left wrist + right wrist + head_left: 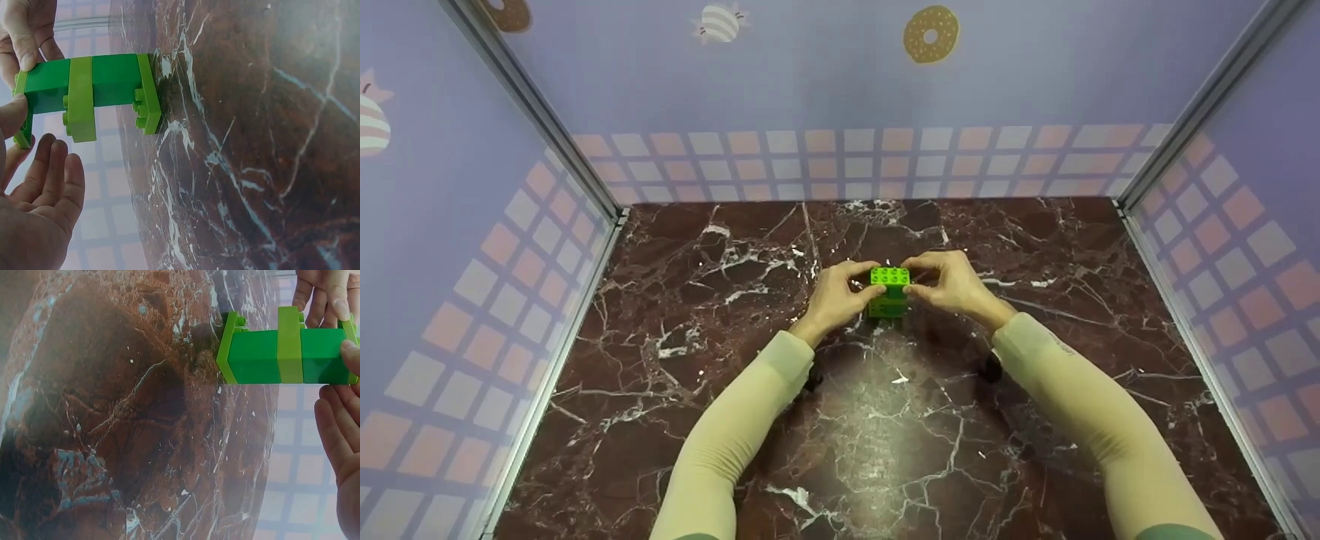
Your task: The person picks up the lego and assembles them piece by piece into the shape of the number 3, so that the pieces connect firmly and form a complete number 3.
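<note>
A small tower of toy building bricks stands upright on the marbled tabletop. From the bottom it has a thin lime plate [151,101], a dark green brick [116,79], a lime brick [82,95], another dark green brick [48,84] and a studded lime plate [890,277] on top. My left hand [836,295] pinches the top plate's left side between thumb and forefinger. On the opposite side, my right hand [956,283] pinches the same plate. In both wrist views the other fingers spread away from the tower.
The dark red marbled tabletop [697,300] surrounds the tower. Purple patterned panels rise at the back [825,90], left [427,247] and right [1260,210], with metal rails along their edges.
</note>
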A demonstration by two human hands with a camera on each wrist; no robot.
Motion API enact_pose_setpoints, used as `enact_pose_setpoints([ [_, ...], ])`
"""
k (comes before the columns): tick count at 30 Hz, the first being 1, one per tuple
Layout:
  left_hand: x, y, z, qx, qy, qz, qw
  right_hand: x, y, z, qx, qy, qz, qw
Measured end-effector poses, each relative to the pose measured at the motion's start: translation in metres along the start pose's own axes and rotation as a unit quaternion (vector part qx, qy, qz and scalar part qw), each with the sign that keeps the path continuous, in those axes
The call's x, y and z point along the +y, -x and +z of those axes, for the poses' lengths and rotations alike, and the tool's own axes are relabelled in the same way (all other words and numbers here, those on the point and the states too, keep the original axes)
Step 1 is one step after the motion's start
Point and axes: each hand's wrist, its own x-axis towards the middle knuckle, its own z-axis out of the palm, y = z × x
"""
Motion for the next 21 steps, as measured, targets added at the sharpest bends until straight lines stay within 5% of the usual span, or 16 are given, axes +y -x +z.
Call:
enact_pose_setpoints([
  [9, 0.003, 0.002, 0.001, -0.004, 0.032, -0.015, 0.9994, 0.0, 0.004, 0.003, 0.006, -0.017, 0.01, 1.0],
  [21, -0.006, 0.009, 0.006, -0.013, 0.088, -0.039, 0.9953, 0.009, 0.022, 0.013, 0.019, -0.078, 0.084, 0.993],
])
